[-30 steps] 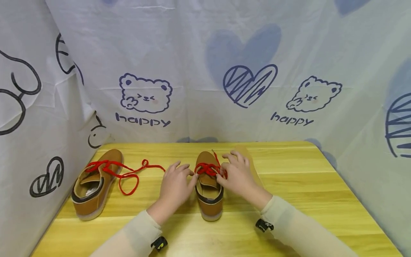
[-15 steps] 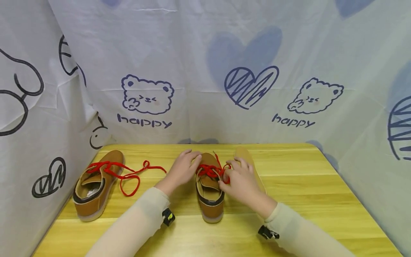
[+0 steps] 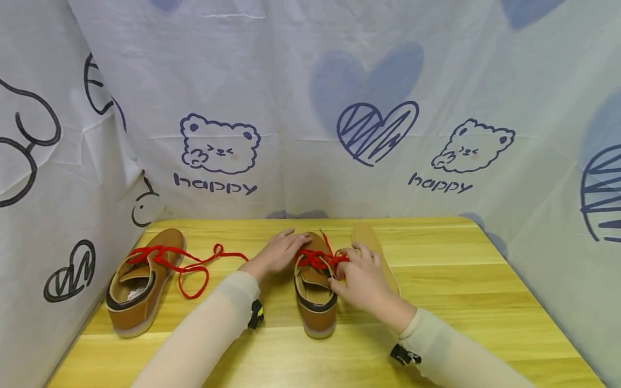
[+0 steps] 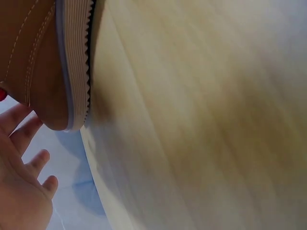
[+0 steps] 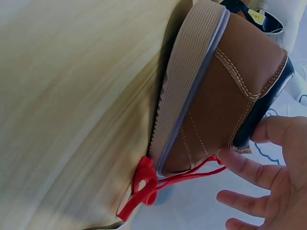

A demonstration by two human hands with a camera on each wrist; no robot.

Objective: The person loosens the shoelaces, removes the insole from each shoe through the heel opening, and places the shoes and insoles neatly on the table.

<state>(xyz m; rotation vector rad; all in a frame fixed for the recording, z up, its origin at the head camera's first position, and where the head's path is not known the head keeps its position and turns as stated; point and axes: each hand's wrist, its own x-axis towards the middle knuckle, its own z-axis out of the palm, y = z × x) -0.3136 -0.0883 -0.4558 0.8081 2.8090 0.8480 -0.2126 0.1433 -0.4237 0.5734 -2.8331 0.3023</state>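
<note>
A brown lace-up shoe [image 3: 317,323] stands mid-table, toe away from me, with red laces [image 3: 312,260] knotted over its tongue. My left hand [image 3: 278,253] rests its fingertips on the toe's left side, fingers loosely extended. In the left wrist view, the left hand's fingers [image 4: 29,129] reach the toe. My right hand [image 3: 364,280] pinches the right edge of the shoe's opening between thumb and forefinger. Its other fingers stand apart in the right wrist view, where a red lace loop [image 5: 144,184] hangs by the sole. The left-hand fingertips are partly hidden in the head view.
A second brown shoe [image 3: 138,318] stands at the left, its red lace [image 3: 194,267] trailing over the wooden table [image 3: 461,312]. Right of the middle shoe lies a flat tan insole [image 3: 371,240], partly behind my right hand. A printed white cloth [image 3: 301,178] hangs behind.
My left hand has moved forward from beside the laces to the shoe's toe. The right hand has shifted slightly back and down from the laces along the shoe's right side.
</note>
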